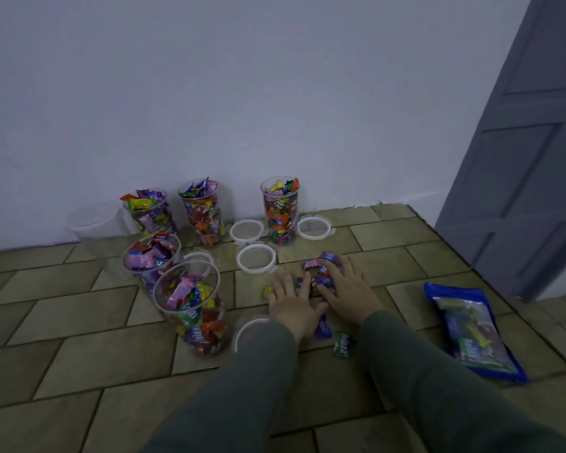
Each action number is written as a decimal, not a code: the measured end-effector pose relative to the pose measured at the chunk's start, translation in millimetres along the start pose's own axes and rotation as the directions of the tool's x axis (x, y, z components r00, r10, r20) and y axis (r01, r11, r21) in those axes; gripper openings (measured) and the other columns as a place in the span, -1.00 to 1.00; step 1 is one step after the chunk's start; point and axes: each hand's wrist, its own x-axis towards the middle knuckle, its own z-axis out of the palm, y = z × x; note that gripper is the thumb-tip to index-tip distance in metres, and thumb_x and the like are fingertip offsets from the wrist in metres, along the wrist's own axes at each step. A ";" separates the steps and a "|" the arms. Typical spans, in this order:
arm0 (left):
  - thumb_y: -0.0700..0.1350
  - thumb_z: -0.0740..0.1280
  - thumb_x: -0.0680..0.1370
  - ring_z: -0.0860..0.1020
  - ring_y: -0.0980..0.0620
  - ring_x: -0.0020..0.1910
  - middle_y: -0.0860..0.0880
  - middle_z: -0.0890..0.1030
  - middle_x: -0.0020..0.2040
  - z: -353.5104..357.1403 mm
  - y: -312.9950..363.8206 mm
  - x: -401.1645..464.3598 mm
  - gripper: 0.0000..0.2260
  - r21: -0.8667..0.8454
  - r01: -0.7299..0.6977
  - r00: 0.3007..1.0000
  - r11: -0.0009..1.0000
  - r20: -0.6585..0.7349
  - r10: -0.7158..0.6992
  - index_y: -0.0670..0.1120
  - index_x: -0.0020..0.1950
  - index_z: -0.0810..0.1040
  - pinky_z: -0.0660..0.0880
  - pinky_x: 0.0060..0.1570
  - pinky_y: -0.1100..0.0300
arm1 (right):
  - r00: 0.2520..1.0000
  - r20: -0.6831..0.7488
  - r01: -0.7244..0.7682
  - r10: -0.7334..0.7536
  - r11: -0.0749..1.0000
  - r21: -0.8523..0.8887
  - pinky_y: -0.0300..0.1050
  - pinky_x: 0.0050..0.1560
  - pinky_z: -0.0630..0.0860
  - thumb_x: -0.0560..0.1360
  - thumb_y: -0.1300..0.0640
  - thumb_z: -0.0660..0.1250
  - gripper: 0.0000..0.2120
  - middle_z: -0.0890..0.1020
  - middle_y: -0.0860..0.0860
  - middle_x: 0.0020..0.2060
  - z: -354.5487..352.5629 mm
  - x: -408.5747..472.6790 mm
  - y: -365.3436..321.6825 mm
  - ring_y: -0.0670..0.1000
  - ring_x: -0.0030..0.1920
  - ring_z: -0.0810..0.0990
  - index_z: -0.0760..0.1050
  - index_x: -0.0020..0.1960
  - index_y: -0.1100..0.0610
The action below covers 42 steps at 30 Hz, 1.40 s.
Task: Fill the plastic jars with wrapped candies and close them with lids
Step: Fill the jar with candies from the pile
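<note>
Both hands, left hand (290,304) and right hand (348,289), are lying spread, cupping the loose heap of colourful wrapped candies (319,273) between them. We are judging the nearest clear plastic jar (190,308) to be sitting leftward, closer to our left hand.

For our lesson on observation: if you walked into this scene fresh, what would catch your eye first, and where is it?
Five clear plastic jars crammed with bright wrapped candies stand on the tiled floor by the white wall, all uncapped, with white lids lying among them. At centre, the left hand and right hand press flat on a loose candy pile. A blue candy bag lies to the right.
</note>
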 end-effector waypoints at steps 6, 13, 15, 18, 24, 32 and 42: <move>0.24 -0.07 0.64 -0.11 -0.19 0.56 -0.10 -0.20 0.59 7.7 -0.2 29.0 -0.44 -0.096 0.010 0.994 0.995 -0.107 -0.020 0.20 0.56 -0.26 -0.06 0.47 -0.14 | 0.996 -0.033 0.079 -0.082 0.994 -0.077 0.21 0.48 -0.05 0.61 -0.15 0.07 -0.43 -0.09 0.05 0.57 11.5 28.4 15.6 0.17 0.55 -0.21 -0.02 0.56 -0.13; 0.16 -0.05 0.67 0.03 -0.14 0.53 -0.12 -0.05 0.58 3.3 -0.5 58.6 -0.51 -0.112 0.017 0.972 0.994 -0.232 -0.043 0.13 0.59 -0.06 0.10 0.43 -0.05 | 0.987 -0.048 0.144 -0.151 0.981 -0.129 0.14 0.37 0.19 0.58 -0.22 0.07 -0.46 0.22 0.04 0.48 14.0 56.6 28.9 0.10 0.46 0.17 0.15 0.52 -0.10; 0.12 0.00 0.67 0.21 -0.15 0.44 -0.17 0.14 0.50 7.0 2.7 63.7 -0.54 -0.046 0.008 0.945 0.999 -0.326 -0.023 0.06 0.56 0.08 0.24 0.34 -0.01 | 0.975 -0.130 0.165 -0.181 0.978 -0.128 0.05 0.22 0.34 0.58 -0.18 0.11 -0.55 0.38 0.02 0.32 14.4 61.9 30.2 0.06 0.30 0.33 0.31 0.41 -0.05; 0.07 0.06 0.67 0.46 -0.11 0.20 -0.17 0.38 0.31 8.8 5.0 70.0 -0.62 0.059 0.021 0.878 0.998 -0.478 0.010 -0.05 0.43 0.33 0.40 0.14 0.06 | 0.959 -0.193 0.210 -0.209 0.978 -0.015 -0.08 0.03 0.44 0.58 -0.08 0.17 -0.68 0.46 0.03 0.11 15.2 67.6 30.0 0.04 0.12 0.43 0.43 0.26 0.03; -0.07 -0.02 0.70 0.51 -0.09 0.17 -0.16 0.46 0.26 -0.4 3.5 73.4 -0.74 0.097 -0.015 0.907 0.995 -0.417 0.054 -0.14 0.27 0.35 0.45 0.05 0.09 | 0.968 -0.165 0.169 -0.190 0.976 -0.133 -0.02 -0.16 0.47 0.64 -0.09 0.05 -0.67 0.61 0.07 0.00 10.8 68.2 20.9 0.11 -0.06 0.60 0.45 0.22 0.06; -0.24 0.05 0.66 0.52 -0.10 0.21 -0.17 0.49 0.28 -13.9 -1.8 67.3 -0.74 0.051 -0.020 0.939 0.998 -0.343 0.036 -0.19 0.33 0.37 0.47 0.12 0.09 | 0.995 -0.093 -0.001 0.017 0.986 0.169 -0.11 -0.20 0.49 0.62 -0.10 0.15 -0.67 0.60 0.04 -0.19 -4.0 60.9 14.3 0.02 -0.19 0.58 0.53 0.08 0.13; -0.29 0.05 0.65 0.55 -0.13 0.10 -0.19 0.54 0.17 -35.8 -11.8 36.9 -0.75 -0.165 -0.086 0.913 0.982 -0.408 0.012 -0.19 0.29 0.39 0.45 -0.07 0.08 | 0.957 -0.224 -0.033 0.185 0.835 0.549 -0.36 -0.40 0.27 0.60 0.00 0.23 -0.76 0.49 -0.04 -0.36 -23.2 49.9 -2.9 -0.15 -0.34 0.46 0.47 -0.17 0.11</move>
